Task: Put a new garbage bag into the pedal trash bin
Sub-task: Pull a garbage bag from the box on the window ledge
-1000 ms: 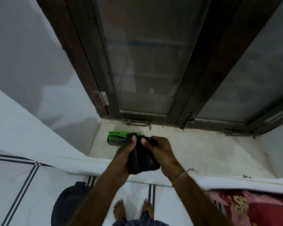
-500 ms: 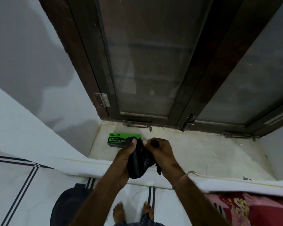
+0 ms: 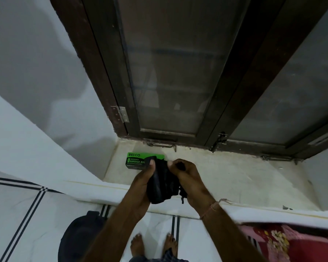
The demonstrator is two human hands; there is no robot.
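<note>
A folded black garbage bag (image 3: 162, 183) hangs between both hands over the front edge of a stone window sill (image 3: 235, 174). My left hand (image 3: 142, 181) grips its left side with the thumb on top. My right hand (image 3: 189, 177) pinches the bag's upper right part, and a thin black strip dangles below it. Behind the hands a green garbage bag box (image 3: 135, 160) lies on the sill, partly hidden. On the floor at the lower left stands the dark round pedal trash bin (image 3: 78, 237), its lid down, my left forearm crossing its right side.
A dark wooden window frame (image 3: 233, 82) with glass panes rises behind the sill. My bare feet (image 3: 153, 246) stand on white floor tiles with black stripes. A red flowered cloth (image 3: 284, 242) lies at the lower right. A white wall (image 3: 36, 91) stands on the left.
Both hands have worked the bag, which now looks looser and more bunched. A thin black strip has come free and hangs under my right hand. The view has shifted slightly.
</note>
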